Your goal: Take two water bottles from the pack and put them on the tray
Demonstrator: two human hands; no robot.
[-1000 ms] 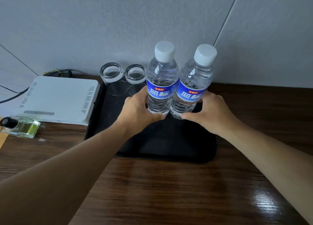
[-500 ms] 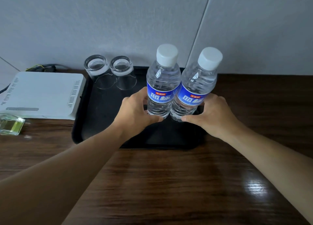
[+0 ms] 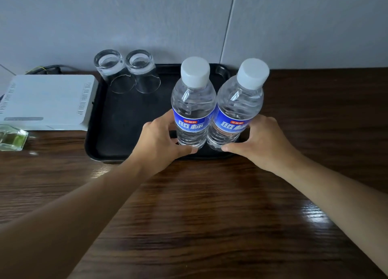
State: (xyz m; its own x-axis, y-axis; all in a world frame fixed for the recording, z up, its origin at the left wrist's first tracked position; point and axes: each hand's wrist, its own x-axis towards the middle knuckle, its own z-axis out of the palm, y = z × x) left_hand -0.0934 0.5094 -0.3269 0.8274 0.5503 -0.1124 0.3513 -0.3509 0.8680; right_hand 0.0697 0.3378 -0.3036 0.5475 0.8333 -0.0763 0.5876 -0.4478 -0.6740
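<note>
Two clear water bottles with white caps and blue labels stand side by side, touching, over the right part of the black tray [image 3: 117, 119]. My left hand [image 3: 161, 142] wraps the lower half of the left bottle [image 3: 193, 102]. My right hand [image 3: 262, 142] holds the base of the right bottle [image 3: 239, 102], which leans slightly right. The fingers hide both bottle bases, so whether they rest on the tray I cannot tell. The pack is out of view.
Two upturned drinking glasses [image 3: 126, 71] stand at the tray's back left corner. A white router [image 3: 48, 100] with cables lies left of the tray, a small glass bottle [image 3: 11, 140] in front of it. The dark wooden tabletop [image 3: 210, 215] meets a grey wall behind.
Both hands have brought the two bottles lower and nearer the tray's right front part. The view has shifted, with tray and glasses sliding right and down in frame.
</note>
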